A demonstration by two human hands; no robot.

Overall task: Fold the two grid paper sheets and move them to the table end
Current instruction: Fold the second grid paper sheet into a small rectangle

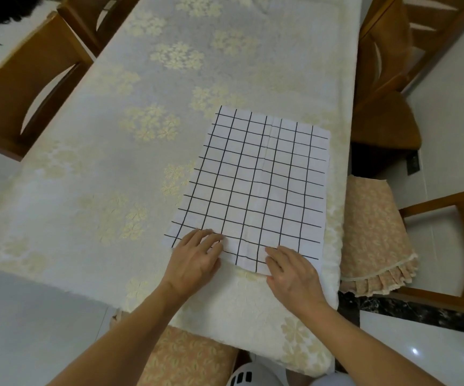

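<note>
A white grid paper sheet (255, 179) with black lines lies flat on the near right part of the table (108, 151). A lengthwise crease runs down its middle. Only one sheet shows; I cannot tell whether a second lies under it. My left hand (194, 263) rests palm down on the sheet's near left corner, its fingers spread over the edge. Over at the near right edge, my right hand (294, 274) has its fingertips touching the paper. Neither hand grips the sheet.
The table wears a cream cloth with pale yellow flowers and runs away from me. Wooden chairs (30, 87) stand at the left and right (386, 79). A cushioned seat (375, 235) sits by the right edge, and another (189, 358) below the near edge.
</note>
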